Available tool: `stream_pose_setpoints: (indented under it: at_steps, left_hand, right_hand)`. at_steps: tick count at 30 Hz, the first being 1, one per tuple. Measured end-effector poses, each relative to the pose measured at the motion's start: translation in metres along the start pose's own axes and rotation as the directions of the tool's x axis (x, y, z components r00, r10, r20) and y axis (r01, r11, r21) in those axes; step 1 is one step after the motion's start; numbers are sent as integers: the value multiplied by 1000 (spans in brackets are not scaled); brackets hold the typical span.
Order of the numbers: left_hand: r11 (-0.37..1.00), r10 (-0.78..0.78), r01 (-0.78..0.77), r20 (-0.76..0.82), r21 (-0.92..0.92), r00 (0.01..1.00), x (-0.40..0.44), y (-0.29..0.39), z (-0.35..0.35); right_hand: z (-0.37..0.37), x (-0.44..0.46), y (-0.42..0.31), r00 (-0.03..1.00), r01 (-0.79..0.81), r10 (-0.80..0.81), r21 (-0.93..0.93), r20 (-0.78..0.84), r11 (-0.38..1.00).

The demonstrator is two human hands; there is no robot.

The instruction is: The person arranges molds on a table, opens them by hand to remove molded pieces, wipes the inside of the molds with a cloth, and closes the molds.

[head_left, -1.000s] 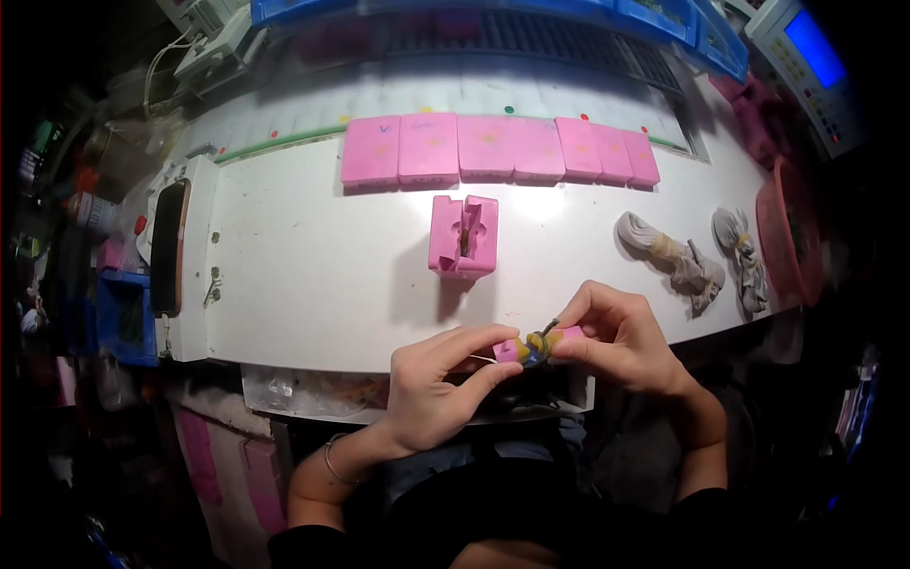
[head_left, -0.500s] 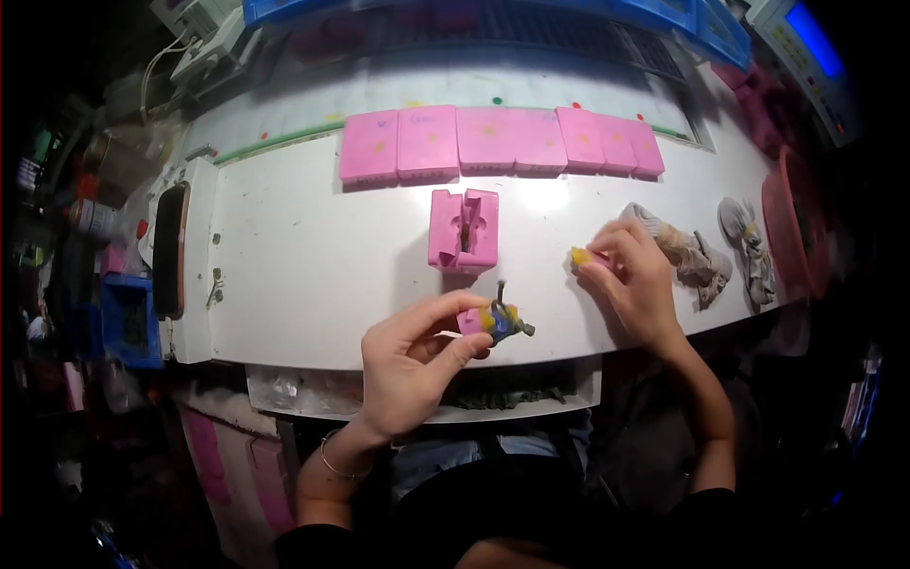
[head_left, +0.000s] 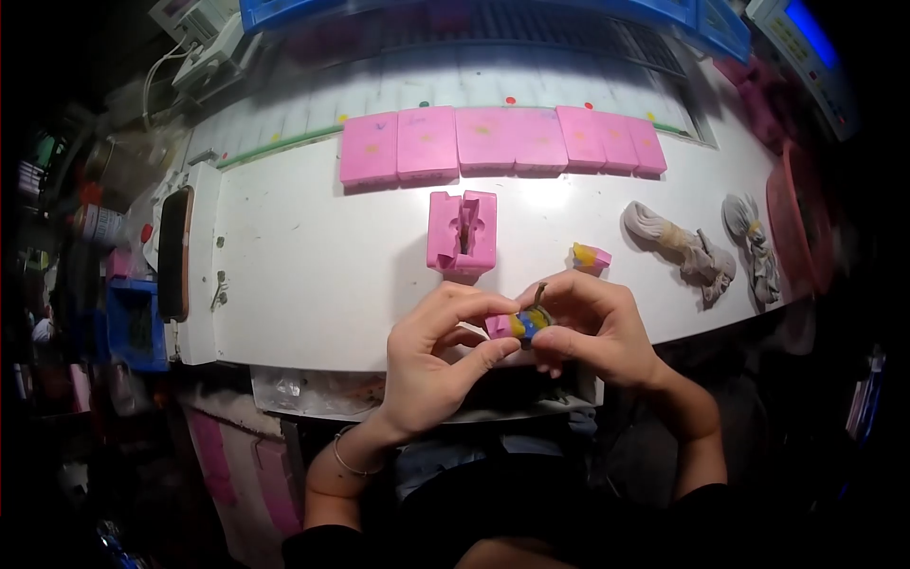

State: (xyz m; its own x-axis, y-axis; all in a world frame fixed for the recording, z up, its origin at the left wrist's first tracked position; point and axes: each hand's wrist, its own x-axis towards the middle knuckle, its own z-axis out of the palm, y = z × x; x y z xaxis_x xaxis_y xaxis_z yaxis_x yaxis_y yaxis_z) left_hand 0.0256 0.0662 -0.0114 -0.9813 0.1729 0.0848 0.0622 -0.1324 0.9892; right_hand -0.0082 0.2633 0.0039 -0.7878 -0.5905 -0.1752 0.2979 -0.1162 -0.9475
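Observation:
My left hand [head_left: 438, 346] pinches the pink end of a small pink, yellow and blue block [head_left: 503, 326] between thumb and fingers. A dark green stem-like strip [head_left: 541, 294] sticks up from the block's right end. My right hand [head_left: 599, 327] has closed its thumb and fingers on that end, partly covering it. Just beyond the right hand, a small pink and yellow piece [head_left: 591, 256] lies on the white table. Behind both hands stands a pink slotted block [head_left: 463, 232] with a hollow down its middle.
Several flat pink blocks [head_left: 427, 144] form a row across the back. Two bundled pale cloth gloves [head_left: 678, 247] [head_left: 749, 242] lie at right, beside a red basket [head_left: 801, 228]. A phone [head_left: 175, 251] stands at left by a blue bin [head_left: 137, 322]. An open drawer [head_left: 313, 391] sits below the table edge.
My right hand has let go of the small pink and yellow piece on the table and moved left to the held block. My left hand has shifted slightly right with that block.

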Motion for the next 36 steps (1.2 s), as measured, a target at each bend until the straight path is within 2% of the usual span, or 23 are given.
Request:
stream_pose_setpoints:
  at_steps: [4, 6, 7, 8, 9, 10, 11, 12, 14, 16, 17, 18, 20, 22, 24, 26, 28, 31, 33, 34, 36]
  left_hand:
    - [999, 33, -33, -3, 36, 999, -4, -2, 1]
    - [934, -137, 111, -53, -339, 989, -8, -4, -2]
    - [858, -124, 79, -55, -507, 991, -4, -2, -3]
    - [858, -122, 78, -55, -507, 991, -4, -3, -4]
    - [766, -150, 124, 12, -631, 989, -4, -6, -6]
    - [654, -167, 173, 82, -737, 982, -5, -8, -7]
    - [680, -233, 277, 158, -679, 960, -6, -8, -8]
    - [764, -315, 370, 196, -528, 929, -8, -11, -6]
    - [830, -349, 400, 197, -389, 916, -8, -9, 7]
    - [813, -373, 405, 158, -419, 914, -7, -5, 17]
    - [757, -368, 426, 216, -495, 904, -7, -8, 15]
    - [692, -357, 449, 274, -565, 893, -8, -10, 15]
    - [719, -349, 423, 240, -552, 906, -8, -8, 16]
    - [826, -287, 308, 118, -471, 951, -11, -9, 16]
    - [864, -277, 286, 82, -415, 957, -11, -9, 15]
    - [897, -265, 265, 48, -355, 963, -11, -7, 15]
    - [938, -198, 179, -33, -295, 980, -11, -6, 15]
    - [972, -126, 108, -73, -209, 989, -10, -5, 13]
    - [981, -99, 83, -84, -175, 992, -9, -3, 14]
    - [988, -71, 58, -92, -140, 993, -8, -3, 14]
    - [992, -57, 45, -99, -117, 993, -9, -3, 14]
  right_hand:
    - [0, -3, 3, 999, -10, 9, -13, -31, 1000]
    - [-1, -5, 6, 995, 45, -43, 17, -85, 999]
    - [0, -6, 6, 995, 45, -43, 16, -87, 999]
    - [4, -6, 7, 984, 113, -113, -6, -138, 994]
    - [5, -6, 8, 965, 181, -183, -32, -185, 983]
    - [5, -5, 10, 966, 181, -184, -32, -183, 983]
    - [4, -4, 14, 923, 322, -357, -218, -144, 921]
    - [5, -4, 16, 856, 447, -511, -388, -74, 806]
    - [14, -4, 17, 836, 467, -537, -371, -109, 803]
    - [17, -3, 18, 761, 512, -647, -567, -49, 645]
    - [18, -2, 14, 756, 493, -654, -646, -13, 583]
    - [18, -2, 15, 756, 494, -655, -646, -12, 582]
    - [17, -1, 18, 777, 519, -628, -515, -50, 682]
    - [15, -4, 17, 786, 508, -615, -504, -62, 699]
    - [11, -9, 15, 795, 494, -602, -493, -78, 716]
    - [7, -13, 12, 800, 456, -595, -566, -78, 687]
    - [8, -14, 7, 793, 457, -604, -573, -85, 681]
    - [15, -14, 2, 791, 446, -608, -619, -66, 647]
    - [19, -14, 3, 743, 431, -667, -716, -65, 550]
    - [18, -13, 3, 743, 431, -666, -716, -64, 550]
    - [18, -12, 4, 689, 424, -725, -819, 15, 386]
